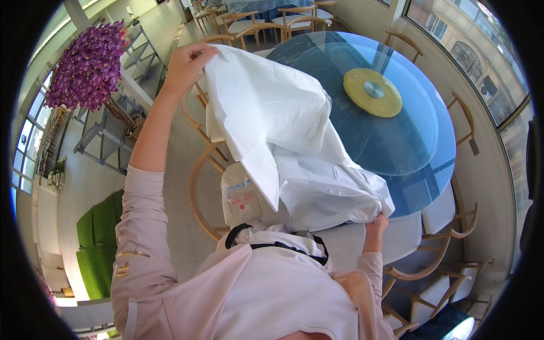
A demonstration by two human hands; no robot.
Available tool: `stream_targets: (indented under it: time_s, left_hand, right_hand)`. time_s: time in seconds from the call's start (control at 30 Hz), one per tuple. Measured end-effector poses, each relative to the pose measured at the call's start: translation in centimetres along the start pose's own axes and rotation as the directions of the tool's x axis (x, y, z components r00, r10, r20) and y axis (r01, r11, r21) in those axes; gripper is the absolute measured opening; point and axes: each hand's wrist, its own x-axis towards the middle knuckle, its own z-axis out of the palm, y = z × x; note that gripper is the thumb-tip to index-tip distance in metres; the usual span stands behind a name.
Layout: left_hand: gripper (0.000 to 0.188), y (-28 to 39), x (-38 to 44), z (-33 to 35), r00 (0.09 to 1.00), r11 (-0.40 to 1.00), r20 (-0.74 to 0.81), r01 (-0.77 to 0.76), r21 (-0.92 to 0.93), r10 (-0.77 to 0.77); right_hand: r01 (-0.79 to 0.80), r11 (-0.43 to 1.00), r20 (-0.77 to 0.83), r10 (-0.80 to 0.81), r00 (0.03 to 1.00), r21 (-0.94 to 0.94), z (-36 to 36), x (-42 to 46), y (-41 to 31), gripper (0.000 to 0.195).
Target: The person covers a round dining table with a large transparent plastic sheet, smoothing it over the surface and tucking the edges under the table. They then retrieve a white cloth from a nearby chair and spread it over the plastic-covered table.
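Note:
A thin white plastic sheet (272,97), creased and partly folded, hangs between my two hands over the near-left side of a round blue table (408,187). My left hand (189,63), raised at the upper left, pinches one corner between thumb and fingers. Lower down at the right, my right hand (377,225) grips a gathered edge near the table's rim. Part of the tabletop is hidden under the sheet. Just in front of me, a clear plastic package (242,197) bearing printed writing lies on a chair seat.
A glass turntable (408,136) with a yellow-green centre disc (352,91) tops the table. Wooden chairs (197,187) surround it. A purple flowering tree (87,68) and a grey metal trolley (104,140) stand left. Windows (471,55) line the right wall.

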Motion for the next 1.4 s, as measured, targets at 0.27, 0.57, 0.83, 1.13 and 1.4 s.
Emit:
stream_targets:
  time_s: [0.27, 0.57, 0.83, 1.13, 1.4]
  left_hand:
    - [0.021, -6.1, -3.0, -6.9, 0.999, 0.905, -0.049, 0.014, 0.426, 0.007]
    - [0.026, -7.6, -1.8, -10.5, 0.997, 0.79, -0.069, 0.024, 0.613, 0.023]
    - [0.025, -10.9, -0.7, -8.2, 0.996, 0.857, -0.091, 0.058, 0.511, -0.014]
    - [0.024, -9.3, 3.7, 1.0, 0.987, 0.942, -0.113, -0.076, 0.326, 0.118]
    - [0.029, -9.0, 9.4, 9.3, 0.981, 0.994, -0.16, 0.105, -0.031, -0.109]
  right_hand:
    - [0.024, 0.998, -0.118, -0.031, 0.993, -0.064, 0.5, 4.9, -3.2, 0.037]
    - [0.097, 0.992, -0.084, -0.104, 0.991, -0.082, 3.1, 7.3, -10.5, 0.042]
    - [0.342, 0.83, 0.076, -0.345, 0.935, -0.441, 3.1, 10.1, -14.4, 0.029]
    - [0.637, 0.308, 0.267, -0.717, 0.644, -0.707, 11.2, 11.1, -30.1, 0.031]
    - [0.649, 0.205, 0.145, -0.884, 0.444, -0.733, 15.2, 3.3, -39.9, 0.03]
